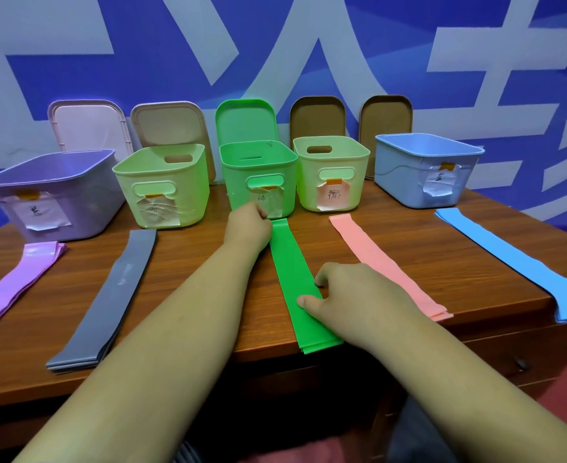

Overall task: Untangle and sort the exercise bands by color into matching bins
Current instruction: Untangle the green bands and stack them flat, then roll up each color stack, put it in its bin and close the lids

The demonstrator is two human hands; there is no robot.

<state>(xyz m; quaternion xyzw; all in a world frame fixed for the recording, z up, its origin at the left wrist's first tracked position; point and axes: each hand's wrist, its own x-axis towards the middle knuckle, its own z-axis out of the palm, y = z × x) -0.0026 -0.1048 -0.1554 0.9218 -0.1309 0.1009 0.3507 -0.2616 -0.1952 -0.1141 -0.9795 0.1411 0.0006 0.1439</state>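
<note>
A green band stack [292,272] lies flat on the wooden table [208,272], running from the green bin [258,162] to the front edge. My left hand [247,225] grips its far end with closed fingers. My right hand [345,292] presses on its near half, thumb and fingertips on the band. A purple band stack [18,282], a grey band stack [115,292], a pink band stack [385,265] and a blue band stack [512,259] each lie straight in front of a bin.
Behind the bands stand a purple bin [75,208], a light green bin [188,195], a second light green bin [359,188] with a pink label, and a blue bin [399,175]. Their lids [245,120] lean against the blue wall. The blue band overhangs the table's right edge.
</note>
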